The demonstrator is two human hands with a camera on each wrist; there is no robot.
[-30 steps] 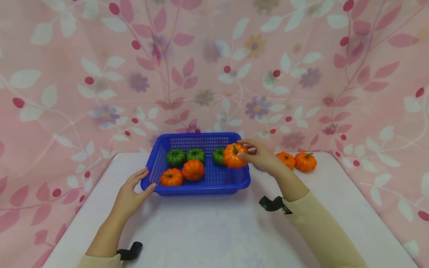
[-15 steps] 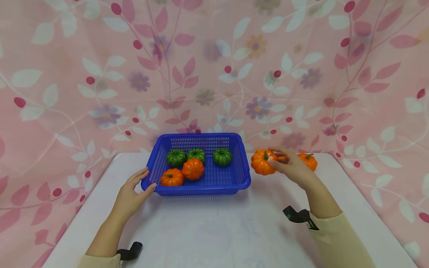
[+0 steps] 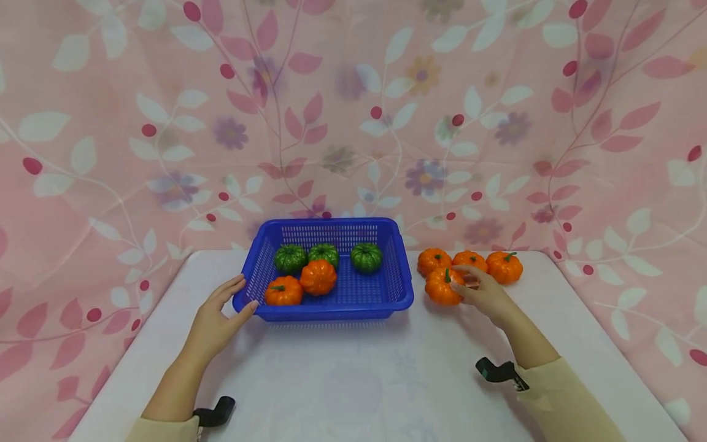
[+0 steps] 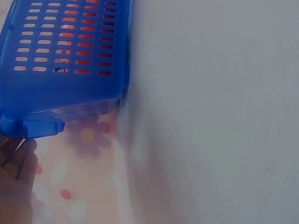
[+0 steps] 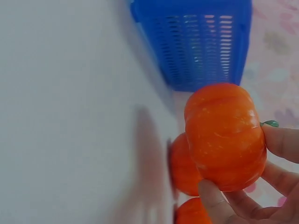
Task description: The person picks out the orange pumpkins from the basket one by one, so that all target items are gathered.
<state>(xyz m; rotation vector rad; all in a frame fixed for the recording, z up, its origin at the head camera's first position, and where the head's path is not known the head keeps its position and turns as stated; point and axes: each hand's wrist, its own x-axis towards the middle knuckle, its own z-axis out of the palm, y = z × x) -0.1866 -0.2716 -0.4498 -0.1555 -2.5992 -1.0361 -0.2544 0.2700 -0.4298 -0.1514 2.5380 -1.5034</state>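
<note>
Pumpkin (image 3: 444,290) pinched by the right hand (image 3: 490,297) may, being glossy, slip and knock the pumpkin row (image 3: 471,258) beyond the grip.

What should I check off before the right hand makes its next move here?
1. Grip: ok; the right hand holds the held pumpkin between thumb and fingers.
2. Basket steadied: ok; the left hand touches the left end of the basket.
3. Basket upright on the table: ok.
4. Basket contents one colour: not ok; three green pumpkins and two orange pumpkins lie inside.
5. Held pumpkin apart from the row of three orange pumpkins behind it: cannot tell.
</note>
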